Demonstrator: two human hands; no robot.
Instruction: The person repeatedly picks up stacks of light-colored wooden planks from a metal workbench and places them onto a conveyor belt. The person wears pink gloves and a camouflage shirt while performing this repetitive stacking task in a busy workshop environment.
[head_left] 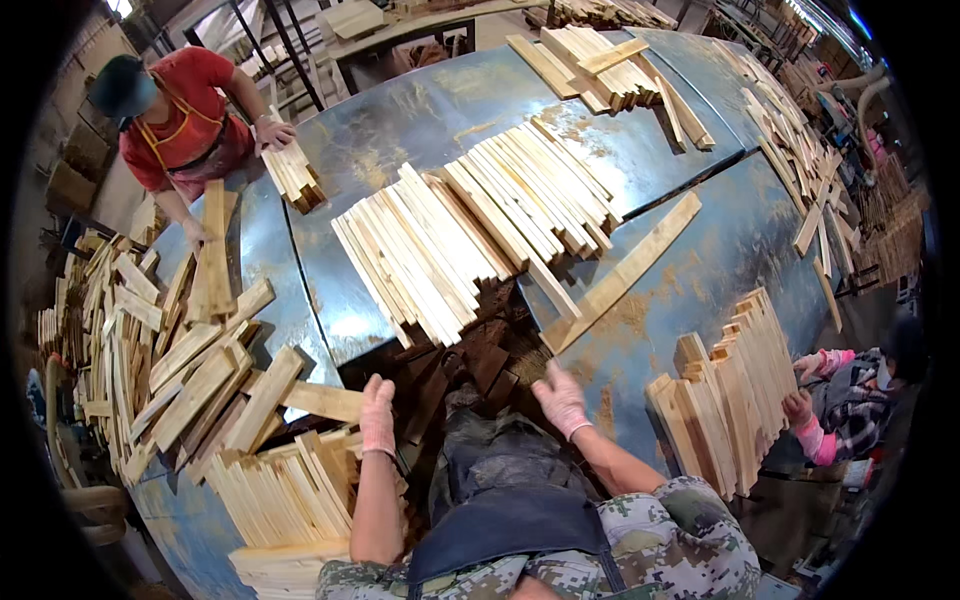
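My left hand (378,412), in a pale work glove, is raised near the table's front edge with its fingers up and nothing in it. My right hand (562,402), also gloved, is held apart from it with fingers stretched, and it holds nothing either. In front of both hands lies a wide row of light wooden strips (475,225), side by side on the blue metal table (375,130). One longer wooden board (640,265) lies slanted to the right of the row, its near end closest to my right hand. Beside my left hand is the end of another board (325,400).
A loose heap of boards (205,395) lies at left, with stacked strips (285,495) by my left forearm. A person in red (205,120) handles boards at far left. Another person (845,400) touches a strip stack (730,395) at right. More boards (610,65) lie at the back.
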